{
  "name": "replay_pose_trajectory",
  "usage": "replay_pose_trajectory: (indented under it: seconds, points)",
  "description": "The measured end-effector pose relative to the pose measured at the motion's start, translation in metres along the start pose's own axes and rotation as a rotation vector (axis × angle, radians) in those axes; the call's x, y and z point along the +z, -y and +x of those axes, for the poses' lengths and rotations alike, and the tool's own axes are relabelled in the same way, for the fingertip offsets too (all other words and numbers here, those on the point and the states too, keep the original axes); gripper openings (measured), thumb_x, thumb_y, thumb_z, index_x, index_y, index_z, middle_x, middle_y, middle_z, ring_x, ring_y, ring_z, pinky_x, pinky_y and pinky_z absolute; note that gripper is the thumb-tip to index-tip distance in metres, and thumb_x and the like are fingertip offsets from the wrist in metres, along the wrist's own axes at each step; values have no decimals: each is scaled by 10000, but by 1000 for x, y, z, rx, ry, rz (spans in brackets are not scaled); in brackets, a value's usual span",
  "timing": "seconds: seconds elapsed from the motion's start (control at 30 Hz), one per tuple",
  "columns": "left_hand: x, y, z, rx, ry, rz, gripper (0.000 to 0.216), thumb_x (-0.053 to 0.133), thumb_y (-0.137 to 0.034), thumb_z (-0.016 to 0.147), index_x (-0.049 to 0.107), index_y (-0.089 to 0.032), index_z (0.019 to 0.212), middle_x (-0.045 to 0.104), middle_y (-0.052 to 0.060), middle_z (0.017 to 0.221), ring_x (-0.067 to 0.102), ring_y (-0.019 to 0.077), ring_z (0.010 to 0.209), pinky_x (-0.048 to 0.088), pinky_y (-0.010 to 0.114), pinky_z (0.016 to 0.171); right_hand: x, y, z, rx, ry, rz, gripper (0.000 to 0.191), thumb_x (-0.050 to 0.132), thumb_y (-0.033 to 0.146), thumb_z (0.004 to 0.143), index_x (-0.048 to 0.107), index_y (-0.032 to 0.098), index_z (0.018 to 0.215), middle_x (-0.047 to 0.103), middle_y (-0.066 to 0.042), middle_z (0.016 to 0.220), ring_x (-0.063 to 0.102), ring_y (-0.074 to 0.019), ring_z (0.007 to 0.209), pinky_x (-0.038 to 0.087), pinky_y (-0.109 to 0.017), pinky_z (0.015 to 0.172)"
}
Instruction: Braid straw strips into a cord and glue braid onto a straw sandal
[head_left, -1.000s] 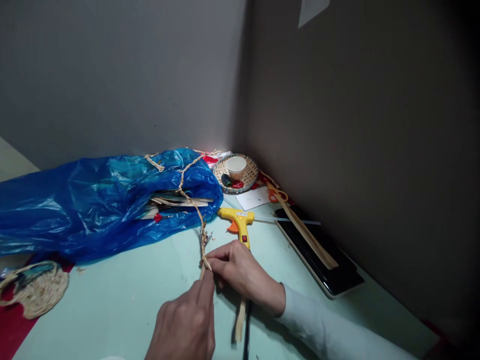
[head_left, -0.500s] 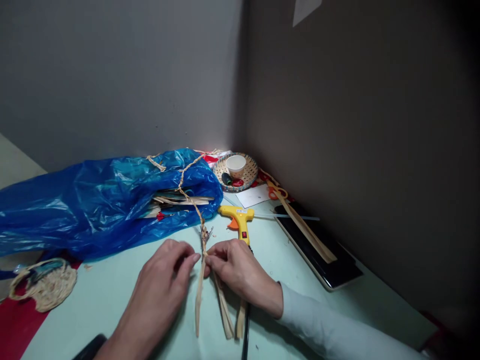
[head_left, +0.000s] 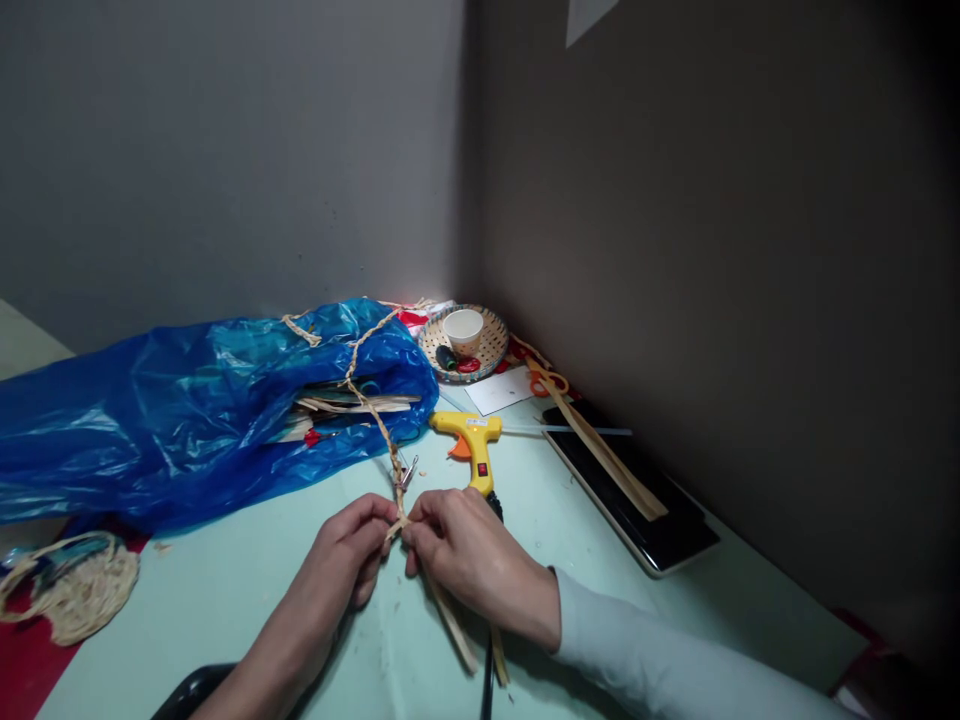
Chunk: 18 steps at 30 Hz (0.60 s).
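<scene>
**Braid part done, loose strips left**

Both hands pinch the braid point(head_left: 390, 455) just in front of the glue gun point(head_left: 472, 445): left hand point(head_left: 352, 550) and right hand point(head_left: 457, 545) have fingertips pressed together on the strands. A plaited length runs back over the blue bag point(head_left: 150, 420); unplaited strips point(head_left: 457, 630) trail toward the viewer. The bag holds more strips. Beyond the gun, a basket point(head_left: 491, 345) holds a cup point(head_left: 463, 328).

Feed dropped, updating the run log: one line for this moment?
left hand: pinching braid | right hand: pinching braid, loose strips below | behind: glue gun, blue bag
</scene>
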<state>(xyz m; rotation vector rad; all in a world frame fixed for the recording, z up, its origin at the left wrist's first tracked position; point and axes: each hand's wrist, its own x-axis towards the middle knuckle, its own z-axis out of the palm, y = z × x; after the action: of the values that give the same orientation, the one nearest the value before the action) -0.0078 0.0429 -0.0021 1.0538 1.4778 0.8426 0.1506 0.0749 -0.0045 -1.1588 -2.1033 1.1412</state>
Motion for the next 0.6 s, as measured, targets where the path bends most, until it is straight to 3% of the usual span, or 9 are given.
replay_pose_trajectory:
  seconds: [0.17, 0.43, 0.6]
  points:
    - [-1, 2, 6, 11, -66, 41, 300, 668, -444, 719, 562, -164, 697, 464, -74, 512, 283, 51, 432, 150, 192, 411, -3, 3, -2, -20, 30, -75, 242, 518, 157, 884, 673, 161, 698, 736, -41, 669, 627, -134, 625, 370, -204, 594]
    - [-4, 1, 3, -29, -34, 14, 290, 644, -451, 759, 582, -171, 710, 469, -83, 510, 229, 38, 371, 114, 209, 385, -10, 8, -9, -122, -35, -409, 259, 499, 169, 895, 692, 158, 724, 719, -86, 722, 602, -154, 598, 272, -282, 553]
    - [-1, -1, 5, -43, -82, 15, 268, 714, -401, 686, 598, -159, 682, 439, -91, 451, 259, 52, 408, 133, 191, 409, -11, 8, -7, -105, -69, -425, 257, 505, 200, 900, 645, 155, 689, 689, -74, 680, 572, -148, 585, 267, -283, 549]
